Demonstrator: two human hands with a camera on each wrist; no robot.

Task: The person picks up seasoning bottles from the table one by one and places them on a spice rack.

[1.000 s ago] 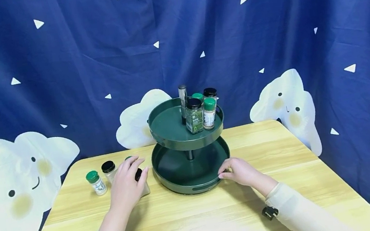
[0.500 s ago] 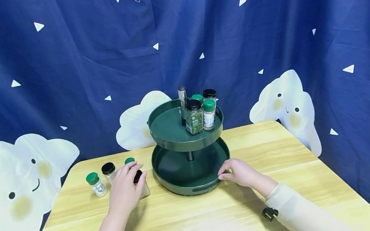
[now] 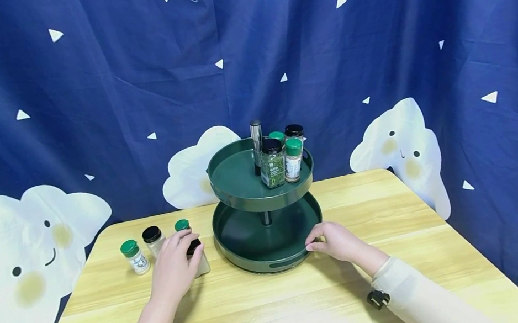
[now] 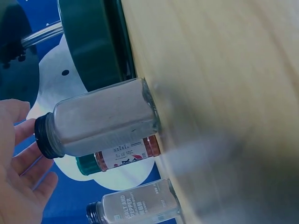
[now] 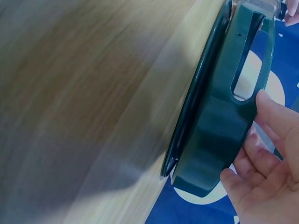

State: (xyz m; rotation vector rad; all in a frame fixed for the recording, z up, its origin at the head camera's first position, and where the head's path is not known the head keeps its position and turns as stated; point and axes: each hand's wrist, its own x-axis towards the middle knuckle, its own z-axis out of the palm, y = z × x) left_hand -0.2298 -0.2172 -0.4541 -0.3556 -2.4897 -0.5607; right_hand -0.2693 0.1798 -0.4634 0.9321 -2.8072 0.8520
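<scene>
A two-tier round green turntable rack point(image 3: 265, 202) stands at the table's middle. Left of it is a square glass spice jar point(image 4: 105, 116) with a black cap and pale powder. My left hand point(image 3: 173, 268) has its fingers spread about the jar's cap, without a visible grip. Behind that jar stands a green-capped shaker point(image 4: 124, 156) with a reddish content. My right hand point(image 3: 333, 241) holds the rim of the lower tray at its front right, the fingertips on the rim in the right wrist view point(image 5: 266, 154).
Further left stand a black-capped salt and pepper jar point(image 3: 154, 241) and a green-capped shaker point(image 3: 135, 257). On the upper tray several spice bottles point(image 3: 272, 165) crowd the right side by the metal post point(image 3: 257, 145). A blue curtain point(image 3: 177, 84) hangs behind the wooden table point(image 3: 271, 310).
My left hand has drawn slightly back and down beside the black-capped jar, leaving more of the green-capped shaker behind it in sight. The right hand stays at the lower rim.
</scene>
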